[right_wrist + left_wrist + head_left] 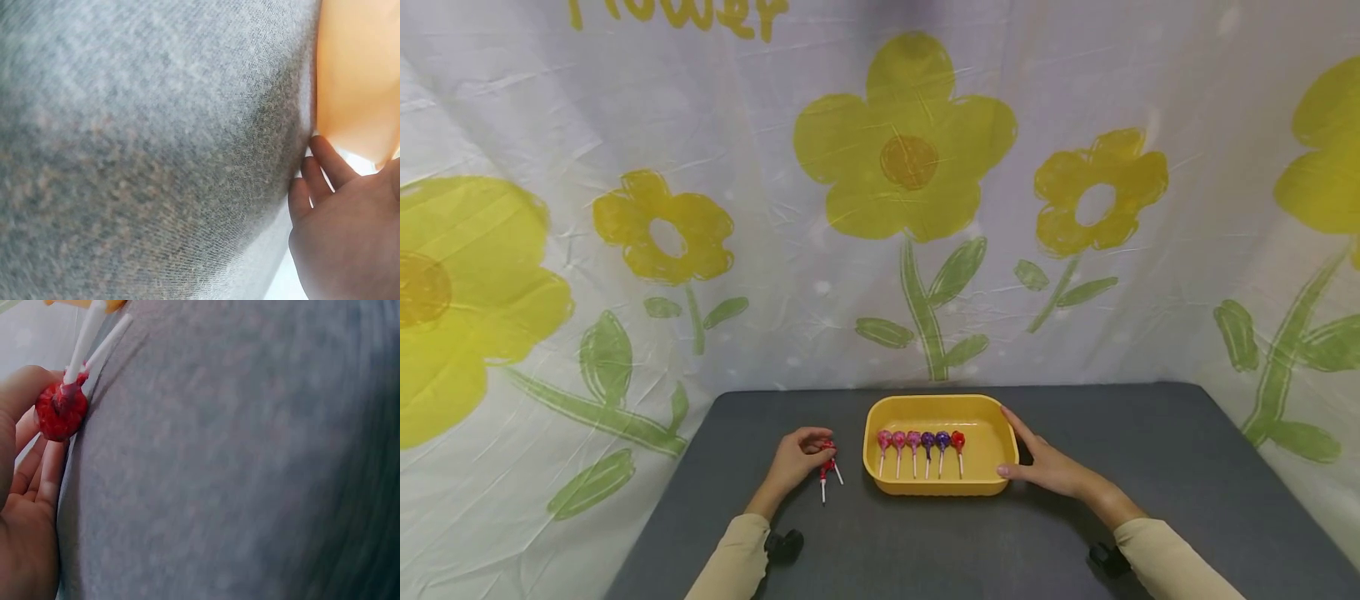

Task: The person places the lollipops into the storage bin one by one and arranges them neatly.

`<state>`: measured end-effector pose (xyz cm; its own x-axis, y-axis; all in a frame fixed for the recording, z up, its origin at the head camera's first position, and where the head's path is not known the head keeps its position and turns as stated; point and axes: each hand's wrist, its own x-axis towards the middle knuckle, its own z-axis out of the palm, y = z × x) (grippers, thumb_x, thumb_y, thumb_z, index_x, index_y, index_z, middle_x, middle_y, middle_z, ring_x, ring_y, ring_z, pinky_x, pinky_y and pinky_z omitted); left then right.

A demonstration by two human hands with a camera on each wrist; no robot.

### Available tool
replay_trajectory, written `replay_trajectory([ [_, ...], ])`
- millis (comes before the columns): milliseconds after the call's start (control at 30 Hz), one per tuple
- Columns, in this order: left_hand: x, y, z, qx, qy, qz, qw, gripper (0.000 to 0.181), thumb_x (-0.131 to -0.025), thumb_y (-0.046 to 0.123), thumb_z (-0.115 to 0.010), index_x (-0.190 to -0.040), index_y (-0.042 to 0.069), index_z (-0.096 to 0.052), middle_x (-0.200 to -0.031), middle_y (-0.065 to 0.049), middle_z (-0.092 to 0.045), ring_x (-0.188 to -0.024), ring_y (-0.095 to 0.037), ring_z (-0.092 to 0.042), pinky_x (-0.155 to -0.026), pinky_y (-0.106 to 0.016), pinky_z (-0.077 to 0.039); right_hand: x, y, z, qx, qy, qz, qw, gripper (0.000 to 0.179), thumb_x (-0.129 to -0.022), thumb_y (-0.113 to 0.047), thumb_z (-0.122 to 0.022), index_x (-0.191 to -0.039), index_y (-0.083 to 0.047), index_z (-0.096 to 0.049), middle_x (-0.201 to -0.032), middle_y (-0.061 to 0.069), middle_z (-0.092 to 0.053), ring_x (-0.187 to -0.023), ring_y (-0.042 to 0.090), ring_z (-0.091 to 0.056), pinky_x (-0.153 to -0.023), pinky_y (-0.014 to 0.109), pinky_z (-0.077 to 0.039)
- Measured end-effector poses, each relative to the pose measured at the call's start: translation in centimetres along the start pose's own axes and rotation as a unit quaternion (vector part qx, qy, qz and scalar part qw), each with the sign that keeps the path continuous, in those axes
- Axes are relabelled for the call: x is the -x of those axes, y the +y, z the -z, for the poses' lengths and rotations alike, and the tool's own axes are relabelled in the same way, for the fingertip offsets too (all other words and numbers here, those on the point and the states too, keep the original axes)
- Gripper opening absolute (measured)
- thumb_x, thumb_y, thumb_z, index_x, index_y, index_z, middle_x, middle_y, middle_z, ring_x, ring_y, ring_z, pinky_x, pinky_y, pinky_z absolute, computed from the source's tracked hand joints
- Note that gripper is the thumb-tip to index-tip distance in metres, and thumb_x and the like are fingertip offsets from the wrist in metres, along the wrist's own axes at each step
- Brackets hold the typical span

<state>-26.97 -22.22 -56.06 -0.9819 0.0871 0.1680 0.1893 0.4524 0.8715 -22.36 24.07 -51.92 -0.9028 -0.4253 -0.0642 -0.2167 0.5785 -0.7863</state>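
Note:
In the head view my left hand is on the left, its thumb and fingers pinching a red lollipop by its wrapped head. A second white stick shows close behind it, its head mostly hidden. To the right stands a shallow yellow tray. Inside it lies a row of lollipops with sticks towards me: three pink ones, two purple ones and a red one. My right hand holds the tray's right end, thumb over the rim and fingers along the outer side.
The dark grey table extends around the tray. Behind it hangs a white cloth with painted yellow flowers. A black wrist device sits at the left cuff, and another at the right.

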Motion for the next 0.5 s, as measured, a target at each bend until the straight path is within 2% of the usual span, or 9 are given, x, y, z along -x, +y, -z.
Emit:
replay_trajectory([
  [200, -0.14, 0.23, -0.31, -0.036, 0.009, 0.004, 0.9993, 0.025, -0.077, 0.012, -0.084, -0.101, 0.012, -0.076, -0.091, -0.005, -0.072, -0.075, -0.003, -0.058, -0.069, -0.019, -0.05, -0.06, 0.05, 0.0, -0.001, 0.002, 0.001, 1.0, 0.102, -0.091, -0.041, -0.069, -0.161, -0.021, 0.003, -0.167, 0.021, -0.003, -0.15, 0.052, -0.011, -0.11, 0.076, -0.023],
  [500, 0.05, 0.28, 0.15, 0.021, 0.008, 0.015, 0.9996, 0.028, -0.077, 0.008, -0.083, -0.104, 0.006, -0.076, -0.096, -0.014, -0.076, -0.077, -0.003, -0.067, -0.07, -0.017, -0.054, 0.0, 0.11, 0.01, 0.001, 0.002, 0.002, 1.0, 0.101, -0.092, -0.042, -0.068, -0.161, -0.024, 0.004, -0.167, 0.02, -0.002, -0.15, 0.052, -0.011, -0.109, 0.077, -0.022],
])
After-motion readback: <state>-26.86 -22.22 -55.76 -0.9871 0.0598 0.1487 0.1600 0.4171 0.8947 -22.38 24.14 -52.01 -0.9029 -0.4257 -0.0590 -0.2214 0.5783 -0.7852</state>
